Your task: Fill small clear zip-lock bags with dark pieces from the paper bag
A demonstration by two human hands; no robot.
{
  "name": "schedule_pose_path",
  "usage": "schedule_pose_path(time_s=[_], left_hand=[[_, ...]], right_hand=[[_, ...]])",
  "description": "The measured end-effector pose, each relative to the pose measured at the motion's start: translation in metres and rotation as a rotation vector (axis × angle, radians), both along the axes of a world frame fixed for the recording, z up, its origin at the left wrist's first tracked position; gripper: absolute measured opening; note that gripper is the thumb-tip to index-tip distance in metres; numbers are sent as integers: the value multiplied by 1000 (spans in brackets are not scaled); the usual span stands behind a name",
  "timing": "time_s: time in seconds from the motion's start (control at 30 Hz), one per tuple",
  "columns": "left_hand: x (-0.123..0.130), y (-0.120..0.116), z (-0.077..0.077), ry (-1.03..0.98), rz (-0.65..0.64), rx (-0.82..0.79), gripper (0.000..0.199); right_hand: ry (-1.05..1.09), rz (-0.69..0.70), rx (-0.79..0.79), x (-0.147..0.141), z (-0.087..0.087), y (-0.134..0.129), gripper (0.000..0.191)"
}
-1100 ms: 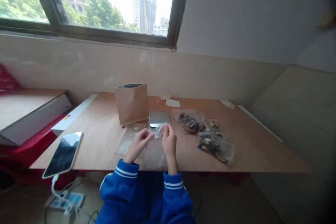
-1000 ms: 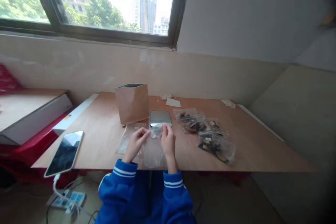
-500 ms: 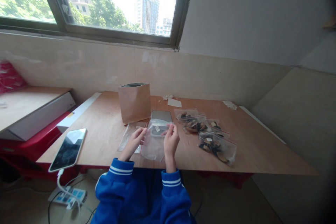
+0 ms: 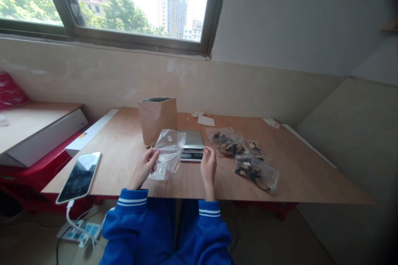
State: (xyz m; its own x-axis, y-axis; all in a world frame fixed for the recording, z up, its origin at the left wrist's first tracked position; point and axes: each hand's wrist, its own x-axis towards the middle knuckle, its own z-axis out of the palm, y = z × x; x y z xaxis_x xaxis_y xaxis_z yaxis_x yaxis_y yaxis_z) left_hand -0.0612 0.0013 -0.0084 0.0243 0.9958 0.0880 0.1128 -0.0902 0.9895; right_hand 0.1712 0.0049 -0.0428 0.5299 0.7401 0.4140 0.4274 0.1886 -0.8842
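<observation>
The clear, creased plastic bag [image 4: 171, 145] was at the scale's [image 4: 192, 139] nine o'clock, pinched by the left hand [image 4: 144, 167], the right hand's [image 4: 208, 167] fingers curled at five, grip unclear, while zip bags [image 4: 264, 174] at three held dark-and-tan pieces [image 4: 248, 172].

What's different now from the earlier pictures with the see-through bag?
The clear bag moved left, away from the front of the scale, so the scale's display now shows. The left hand moved left too and holds the bag alone; the right hand let go and is by the scale. The paper bag, phone and filled bags stayed put.
</observation>
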Motion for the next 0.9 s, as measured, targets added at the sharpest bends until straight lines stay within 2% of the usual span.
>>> schedule_pose_path(time_s=[0.1, 0.23, 0.33, 0.4, 0.47, 0.53, 0.6, 0.7, 0.8, 0.9], left_hand=[[-21, 2, -1, 34, 109, -31, 55], [-41, 3, -10, 115, 116, -82, 57], [-48, 6, -23, 200, 116, -117, 57], [-49, 9, -31, 308, 205, -77, 55], [-49, 12, -36, 468, 338, 26, 54], [-48, 14, -37, 626, 403, 130, 53], [-44, 14, -39, 723, 353, 188, 49], [-34, 10, -45, 809, 183, 187, 45], [-18, 7, -53, 901, 28, 51, 49], [-4, 3, -56, 976, -40, -81, 56]], right_hand=[[-267, -137, -79, 24, -27, 5, 33], [-520, -197, -318, 45, -50, 2, 37], [-611, -200, -458, 51, -53, -3, 46], [-626, -222, -495, 53, -52, -6, 50], [-625, -236, -471, 54, -50, -7, 51], [-624, -234, -429, 55, -49, -7, 52], [-629, -227, -417, 55, -50, -7, 54], [-633, -223, -427, 55, -50, -7, 57], [-609, -213, -413, 57, -49, -5, 58], [-558, -206, -393, 61, -49, -3, 59]])
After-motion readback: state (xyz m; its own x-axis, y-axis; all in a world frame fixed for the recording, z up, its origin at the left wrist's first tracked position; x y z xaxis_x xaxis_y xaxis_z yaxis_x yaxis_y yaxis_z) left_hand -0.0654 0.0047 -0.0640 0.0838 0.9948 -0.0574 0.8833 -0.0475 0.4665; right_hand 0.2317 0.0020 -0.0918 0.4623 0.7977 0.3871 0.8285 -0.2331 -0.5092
